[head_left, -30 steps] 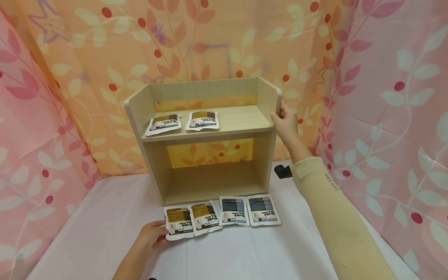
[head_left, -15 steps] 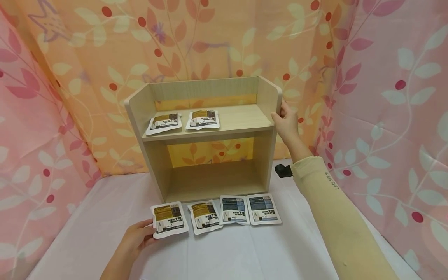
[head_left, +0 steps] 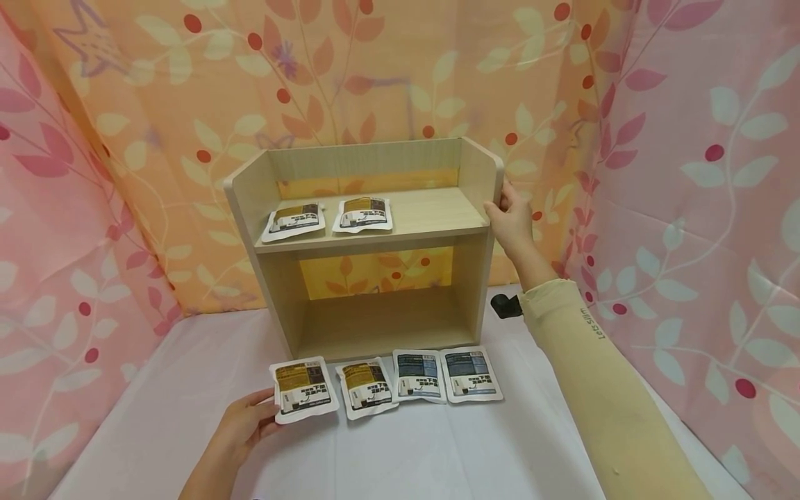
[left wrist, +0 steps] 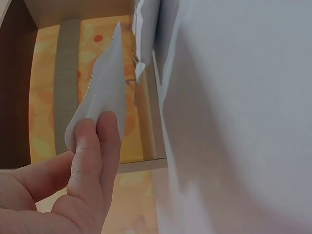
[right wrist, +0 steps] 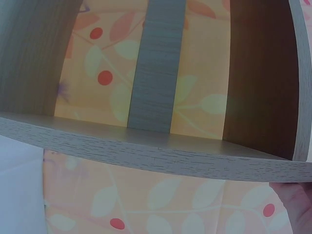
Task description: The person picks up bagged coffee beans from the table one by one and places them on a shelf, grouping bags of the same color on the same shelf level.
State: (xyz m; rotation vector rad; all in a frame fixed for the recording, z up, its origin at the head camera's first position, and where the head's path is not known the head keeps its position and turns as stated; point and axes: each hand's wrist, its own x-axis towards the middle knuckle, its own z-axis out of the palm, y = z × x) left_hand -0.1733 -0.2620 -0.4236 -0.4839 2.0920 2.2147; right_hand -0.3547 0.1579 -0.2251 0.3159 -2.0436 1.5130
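Note:
My left hand (head_left: 246, 422) pinches the left edge of a white pouch (head_left: 304, 390) with a gold-brown label, raised at a tilt before the shelf's lower left corner. In the left wrist view the left hand (left wrist: 90, 165) has fingertips on the plain back of this pouch (left wrist: 105, 80). My right hand (head_left: 514, 221) grips the right side panel of a pale wooden two-tier shelf (head_left: 375, 242), thumb at its front edge. Part of the right hand (right wrist: 298, 204) shows beneath the panel in the right wrist view. Two gold-labelled pouches, a left one (head_left: 294, 221) and a right one (head_left: 364, 214), lie on the upper tier.
Before the shelf, another gold-labelled pouch (head_left: 367, 387) lies beside two blue-labelled pouches, one nearer (head_left: 420, 375) and one further right (head_left: 471, 373). White cloth (head_left: 425, 451) covers the table. A black object (head_left: 505, 305) sits right of the shelf. Patterned curtains (head_left: 375, 69) surround the space.
My left hand has drawn the leftmost gold-labelled pouch to the left and up, apart from the pouch beside it, then stayed nearly still. The right hand keeps its hold on the shelf.

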